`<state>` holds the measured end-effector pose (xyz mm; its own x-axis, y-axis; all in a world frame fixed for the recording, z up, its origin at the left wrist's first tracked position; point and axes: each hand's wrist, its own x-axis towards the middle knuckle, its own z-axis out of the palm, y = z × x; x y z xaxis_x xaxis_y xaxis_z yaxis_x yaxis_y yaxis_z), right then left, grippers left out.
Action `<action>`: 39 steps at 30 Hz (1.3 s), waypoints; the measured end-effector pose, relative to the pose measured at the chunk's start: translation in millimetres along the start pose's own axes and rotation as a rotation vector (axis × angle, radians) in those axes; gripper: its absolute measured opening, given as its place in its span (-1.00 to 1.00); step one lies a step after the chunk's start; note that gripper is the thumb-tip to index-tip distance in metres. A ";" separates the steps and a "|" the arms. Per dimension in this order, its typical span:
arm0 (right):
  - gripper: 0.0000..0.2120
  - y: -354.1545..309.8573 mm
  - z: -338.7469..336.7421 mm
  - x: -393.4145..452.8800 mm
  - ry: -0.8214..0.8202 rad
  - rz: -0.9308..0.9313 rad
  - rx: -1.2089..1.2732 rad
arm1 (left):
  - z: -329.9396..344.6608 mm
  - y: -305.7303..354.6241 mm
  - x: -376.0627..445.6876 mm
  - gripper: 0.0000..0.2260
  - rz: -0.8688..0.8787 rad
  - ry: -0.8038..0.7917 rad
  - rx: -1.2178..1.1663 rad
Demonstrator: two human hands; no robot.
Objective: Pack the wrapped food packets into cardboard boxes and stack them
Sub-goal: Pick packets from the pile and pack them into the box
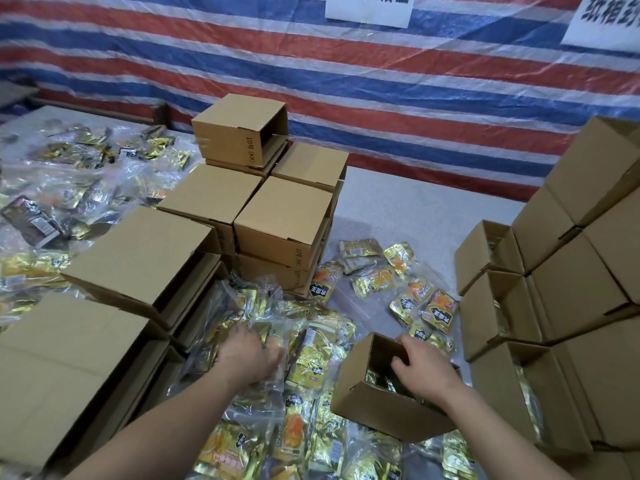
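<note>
Gold foil food packets [304,362] under my gripping left hand [251,351] lie just left of the open brown cardboard box [370,400] my right hand [420,365] clasps.

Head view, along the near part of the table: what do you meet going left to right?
Stacked cardboard boxes → left hand in the pile of gold packets → open box with the right hand at its opening → stack of filled boxes.
</note>
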<state>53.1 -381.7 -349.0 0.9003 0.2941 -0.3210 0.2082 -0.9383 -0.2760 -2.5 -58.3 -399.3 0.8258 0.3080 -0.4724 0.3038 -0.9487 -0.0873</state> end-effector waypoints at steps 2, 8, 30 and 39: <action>-0.83 1.2 0.8 -0.6 0.007 -0.004 -0.011 | 5.6 7.8 -3.4 -0.05 -0.016 -0.031 0.007; -0.84 0.5 2.9 0.3 0.032 -0.007 -0.023 | 14.2 24.2 -12.4 -0.10 -0.051 -0.077 -0.063; -0.59 -21.8 -28.7 -4.5 0.293 -0.020 0.401 | -66.4 6.5 -40.2 -0.75 -0.071 0.002 -1.470; -0.22 -120.9 -117.3 -6.5 -0.067 -0.059 1.528 | -188.2 109.6 -98.2 -0.59 0.484 0.198 -1.546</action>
<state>66.9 -291.5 -207.3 0.8781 0.3698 -0.3036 -0.3760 0.1408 -0.9159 39.1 -179.1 -197.3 0.9879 0.1389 -0.0688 0.0724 -0.0209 0.9972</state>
